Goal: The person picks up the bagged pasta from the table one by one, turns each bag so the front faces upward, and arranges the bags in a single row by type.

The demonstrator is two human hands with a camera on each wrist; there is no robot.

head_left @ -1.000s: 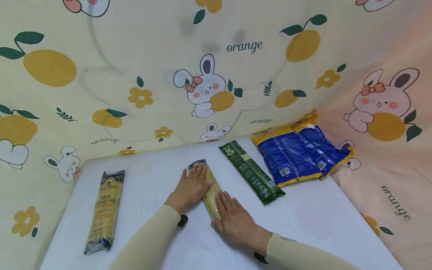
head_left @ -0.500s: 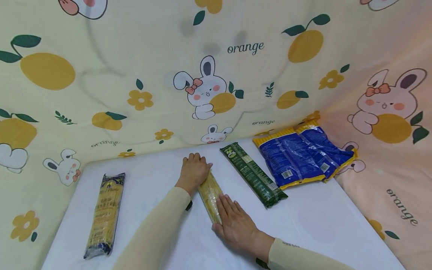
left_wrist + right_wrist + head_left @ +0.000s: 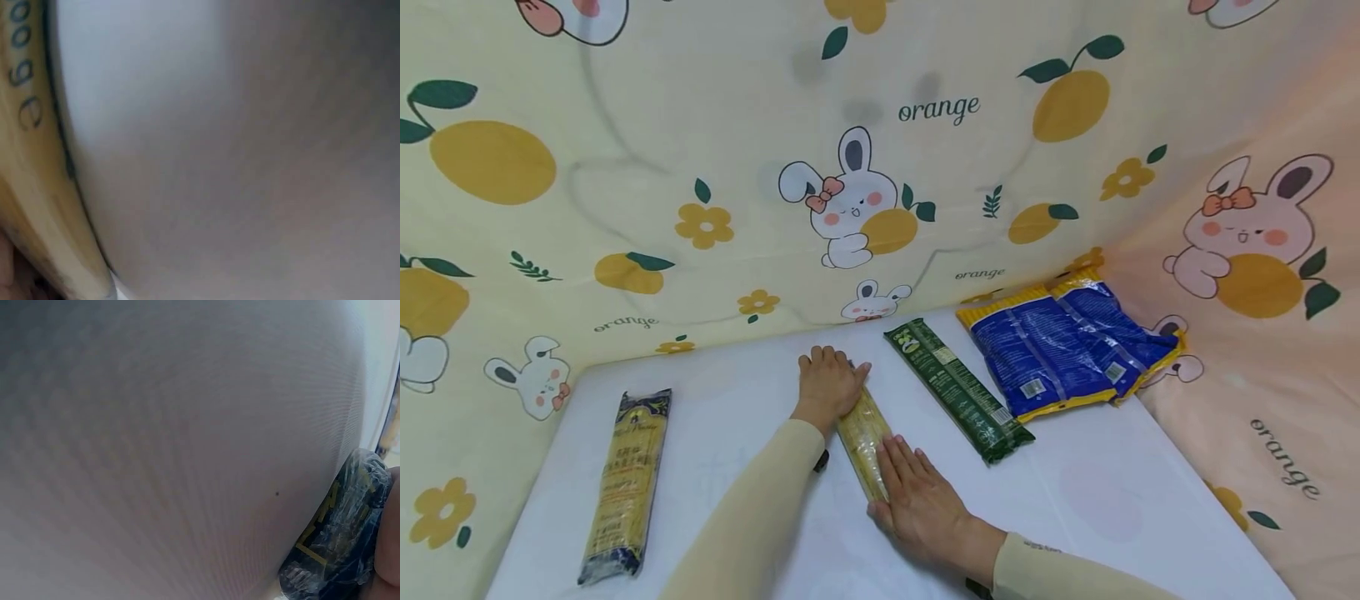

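Observation:
A long clear packet of yellow pasta lies slantwise on the white table in the head view. My left hand covers its far end, with the fingers curled down over it. My right hand lies flat on its near end with straight fingers. In the right wrist view the packet's dark crinkled end shows at the lower right, with a finger against it. The left wrist view is a close blur of white surface.
A second pasta packet with dark ends lies at the table's left. A dark green packet lies just right of my hands, with blue and yellow bags at the back right. Printed fabric walls the back and right sides.
My left hand slid from the packet's middle up to its far end and curled over it. The right hand stayed flat on the near end.

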